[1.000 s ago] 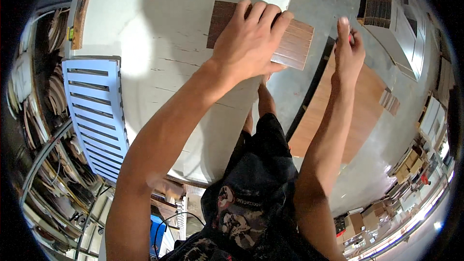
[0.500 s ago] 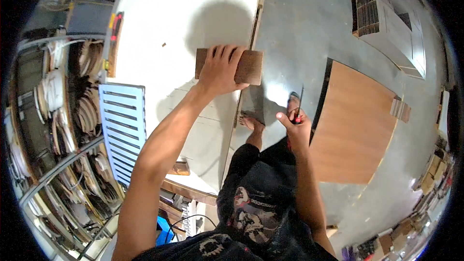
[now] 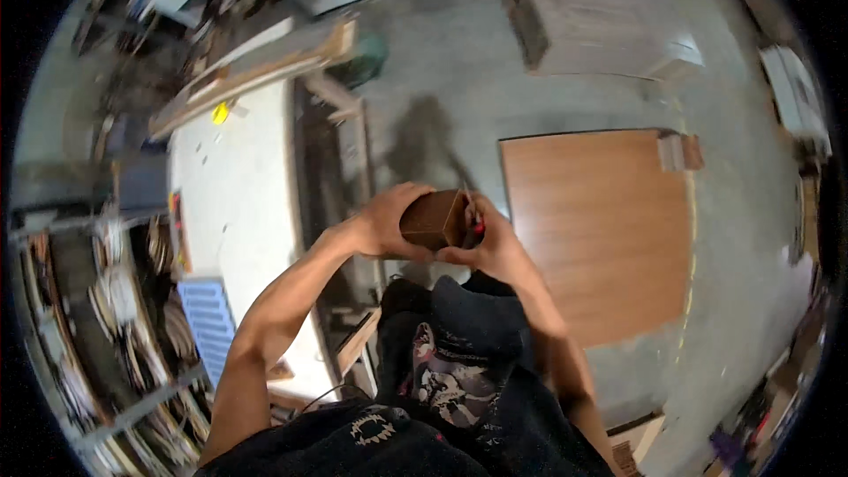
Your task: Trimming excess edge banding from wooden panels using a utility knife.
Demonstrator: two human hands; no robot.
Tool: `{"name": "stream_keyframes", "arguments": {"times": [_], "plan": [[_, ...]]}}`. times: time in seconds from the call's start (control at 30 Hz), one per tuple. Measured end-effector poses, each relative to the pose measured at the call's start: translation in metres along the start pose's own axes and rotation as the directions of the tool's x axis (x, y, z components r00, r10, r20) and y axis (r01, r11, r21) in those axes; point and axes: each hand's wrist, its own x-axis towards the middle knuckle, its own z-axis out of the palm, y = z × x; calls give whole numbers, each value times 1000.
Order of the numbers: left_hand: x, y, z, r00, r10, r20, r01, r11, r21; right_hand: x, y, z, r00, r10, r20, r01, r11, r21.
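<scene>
A small brown wooden box or block (image 3: 433, 221) is held up in front of my body, tilted so that one end face shows. My left hand (image 3: 382, 223) wraps round its left side, fingers over the far edge and thumb along the near one. Against its right end is my right hand (image 3: 499, 246), closed on a thin-shafted tool, seemingly a screwdriver, with a red and black handle (image 3: 479, 229). The thumb of that hand reaches the block's near lower edge. Most of the tool is hidden by the fingers, and motion blurs the tip.
A long white-topped workbench (image 3: 238, 185) stands at the left, with a blue slatted panel (image 3: 208, 322) at its outer edge. Racks of edging rolls (image 3: 115, 300) stand beyond. A large brown board (image 3: 601, 238) lies on the floor at the right, below a grey-white cabinet (image 3: 592, 26).
The block has left the workbench and is now over the floor in front of me. My right hand has come up with the tool to meet the block. My view has turned rightward.
</scene>
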Motion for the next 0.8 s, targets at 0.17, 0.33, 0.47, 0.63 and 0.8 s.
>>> {"name": "stream_keyframes", "arguments": {"times": [0.17, 0.33, 0.47, 0.63, 0.8], "plan": [[133, 83, 20, 932, 106, 347, -82, 993, -82, -52, 14, -92, 897, 255, -360, -259, 965, 39], [255, 167, 55, 713, 45, 699, -50, 999, -14, -93, 52, -153, 709, 317, -630, -29, 905, 424], [345, 212, 71, 624, 110, 774, -211, 977, 32, -115, 41, -214, 546, 424, -723, 246, 743, 622], [454, 222, 100, 877, 19, 480, -5, 1000, -30, -155, 89, -307, 274, 580, -767, 384, 665, 641], [594, 251, 191, 543, -69, 837, 490, 835, -249, -147, 166, -419, 161, 676, -719, 467, 590, 659]]}}
